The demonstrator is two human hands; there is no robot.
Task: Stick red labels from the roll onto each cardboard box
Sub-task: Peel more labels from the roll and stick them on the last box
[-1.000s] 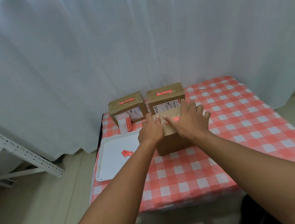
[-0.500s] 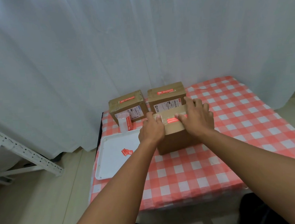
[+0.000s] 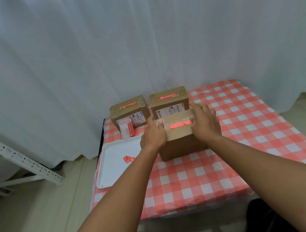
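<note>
The white tray [image 3: 114, 166] lies at the left edge of the desk [image 3: 242, 145] and holds a small scrap of red label material [image 3: 128, 159]; behind it the label roll [image 3: 127, 129] stands upright, just in front of the left rear box [image 3: 128, 114]. That box and the right rear box [image 3: 169, 101] each carry a red label on the top face and need no further work. The front box [image 3: 179, 141] stands near the desk centre, in front of the right rear box, with a red label [image 3: 180, 125] lying along its taped top seam. The left hand [image 3: 153, 137] grips the left upper edge of this box, its fingers [image 3: 160, 123] curled together over the edge, the thumb resting on top. Use this hand only as a brace so that the box does not slide on the checked cloth. The right hand [image 3: 205, 124] lies flat over the right end of the label, its fingers slightly spread and pressing down on the box top; it pinches nothing. The step in hand appears to be smoothing the label down. To do it well, press from the label's centre outward toward each end, keep the pressure even, and run a fingertip along both long edges and the corners, since tape under the label may weaken adhesion. Check that no corner lifts before releasing the box.
</note>
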